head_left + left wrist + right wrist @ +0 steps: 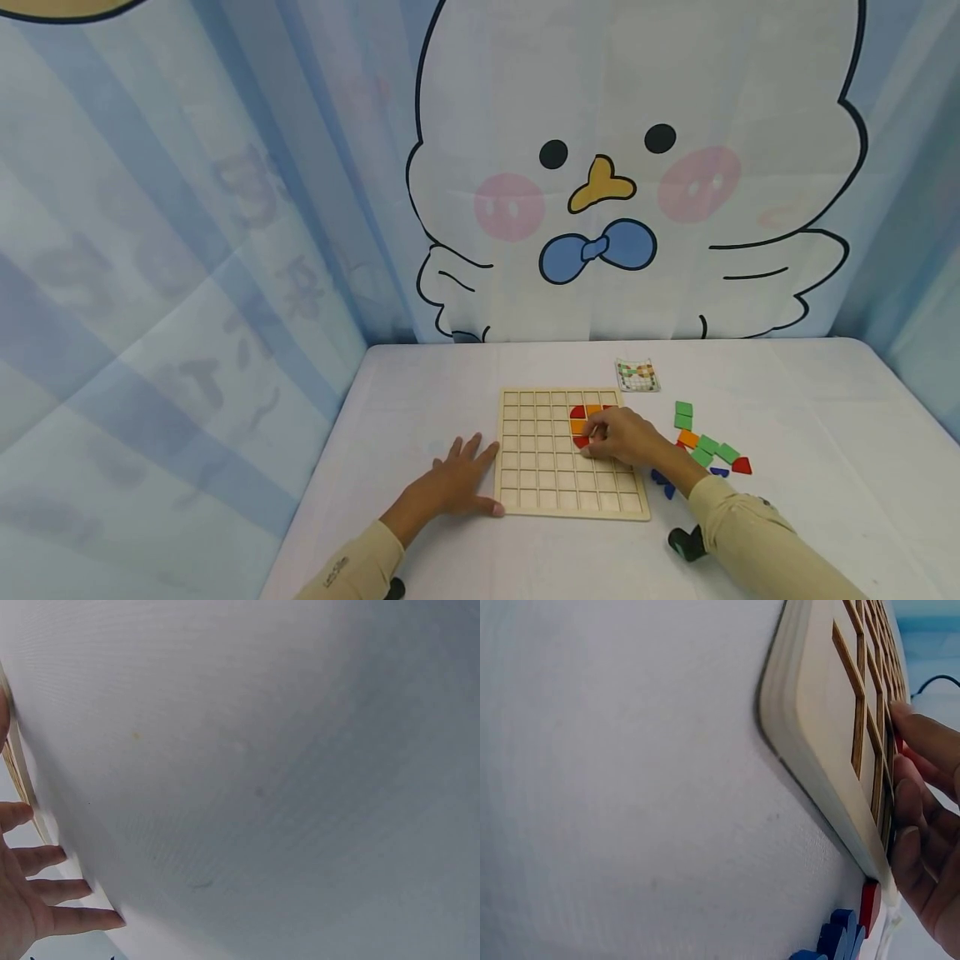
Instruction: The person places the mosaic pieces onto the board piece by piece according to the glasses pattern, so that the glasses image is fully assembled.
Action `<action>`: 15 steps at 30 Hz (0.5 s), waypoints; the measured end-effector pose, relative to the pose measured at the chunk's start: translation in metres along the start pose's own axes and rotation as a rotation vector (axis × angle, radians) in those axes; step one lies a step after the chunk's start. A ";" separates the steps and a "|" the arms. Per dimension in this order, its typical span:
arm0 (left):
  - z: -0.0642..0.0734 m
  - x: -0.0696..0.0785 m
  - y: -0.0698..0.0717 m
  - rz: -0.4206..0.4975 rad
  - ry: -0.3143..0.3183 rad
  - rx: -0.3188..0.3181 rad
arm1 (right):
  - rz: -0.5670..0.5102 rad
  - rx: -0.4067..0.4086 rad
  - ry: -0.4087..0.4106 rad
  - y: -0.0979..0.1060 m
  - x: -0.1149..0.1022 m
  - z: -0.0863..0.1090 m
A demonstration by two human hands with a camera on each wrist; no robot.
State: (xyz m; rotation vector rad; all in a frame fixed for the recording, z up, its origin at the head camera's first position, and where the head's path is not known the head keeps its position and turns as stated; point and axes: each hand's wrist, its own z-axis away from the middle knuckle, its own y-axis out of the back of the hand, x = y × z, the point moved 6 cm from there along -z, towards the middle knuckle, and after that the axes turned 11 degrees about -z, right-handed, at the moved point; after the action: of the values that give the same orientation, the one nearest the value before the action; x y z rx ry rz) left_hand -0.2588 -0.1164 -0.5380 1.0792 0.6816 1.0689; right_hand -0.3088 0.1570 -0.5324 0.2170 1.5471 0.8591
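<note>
A square wooden grid board point(536, 475) lies on the table, with red tiles point(577, 412) and orange tiles point(577, 427) set in its upper right cells. My right hand point(621, 435) is over that part of the board, fingers curled. Its thumb and fingertips pinch a small red tile point(898, 742) down at the grid, mostly hidden by the fingers. At the board's left edge rests my left hand point(459, 482), fingers spread, with thumb and index finger against the frame. The left wrist view shows several straight fingers point(71, 890) of that hand beside the board's side.
Right of the board lie loose green tiles point(683, 415), an orange tile point(687, 438), a red tile point(742, 465) and blue pieces point(670, 492). A small printed pattern card point(637, 376) sits beyond the board's top right corner. A patterned curtain point(300, 250) stands behind the white table point(420, 383).
</note>
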 end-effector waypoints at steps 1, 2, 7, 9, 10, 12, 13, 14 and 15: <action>0.000 0.000 -0.001 -0.001 -0.002 0.001 | 0.003 0.002 -0.002 0.000 0.000 0.000; 0.000 0.000 -0.001 -0.002 -0.003 0.003 | 0.006 0.003 -0.006 0.001 0.000 0.000; 0.000 0.000 -0.001 0.000 -0.007 0.010 | 0.010 -0.001 -0.023 0.001 0.000 0.000; 0.000 0.000 0.000 0.003 -0.007 0.010 | 0.001 -0.006 -0.022 0.001 -0.001 0.000; 0.000 0.000 0.000 0.005 -0.007 0.010 | -0.003 -0.008 -0.019 0.001 -0.001 0.000; 0.000 0.000 0.000 0.007 -0.006 0.010 | -0.008 -0.013 -0.007 0.000 -0.001 -0.001; 0.000 0.000 -0.001 0.007 -0.006 0.010 | -0.009 -0.014 -0.002 0.000 -0.002 -0.001; 0.000 0.000 -0.001 0.006 -0.006 0.012 | -0.009 -0.014 -0.001 0.000 -0.002 -0.001; 0.000 0.000 -0.001 0.005 -0.007 0.013 | -0.009 -0.014 0.002 0.000 -0.002 -0.001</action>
State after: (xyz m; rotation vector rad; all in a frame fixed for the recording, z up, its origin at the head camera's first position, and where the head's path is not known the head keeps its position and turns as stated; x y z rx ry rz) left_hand -0.2585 -0.1166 -0.5389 1.0959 0.6820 1.0658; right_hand -0.3093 0.1550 -0.5312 0.1986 1.5420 0.8628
